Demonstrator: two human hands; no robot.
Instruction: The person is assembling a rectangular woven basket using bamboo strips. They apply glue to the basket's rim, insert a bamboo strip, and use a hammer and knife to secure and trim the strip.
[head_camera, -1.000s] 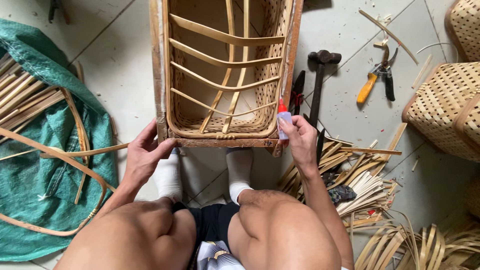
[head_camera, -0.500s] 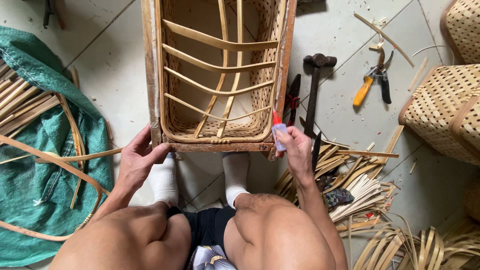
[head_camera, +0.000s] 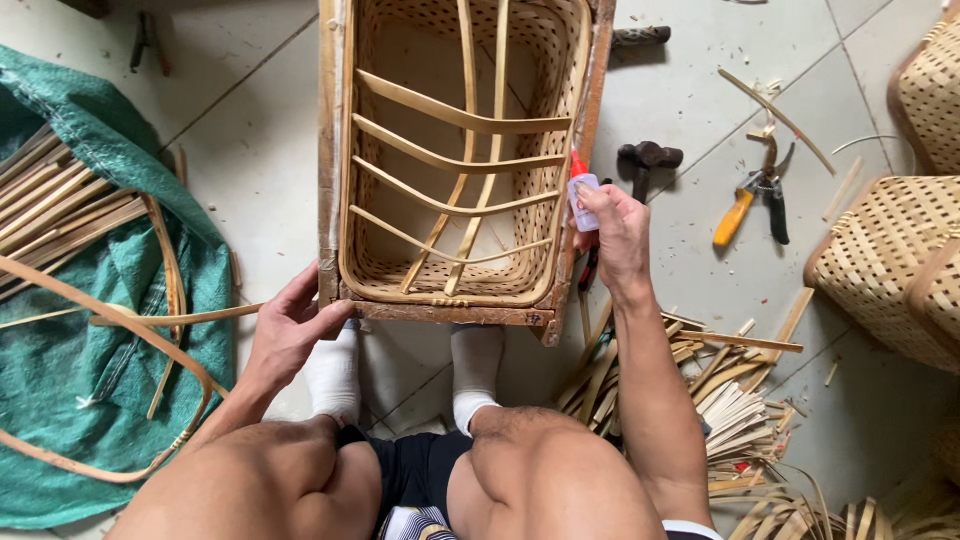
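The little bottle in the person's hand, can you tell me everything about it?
The bottle is small, with a whitish, see-through body and a pointed red tip. It looks like plastic. The right hand grips it near the bottom, and it stands almost upright with the tip pointing up, tilted slightly left. It sits right beside the right edge of the wooden frame around the woven basket. Whether the tip touches the frame cannot be told. What is inside cannot be seen.
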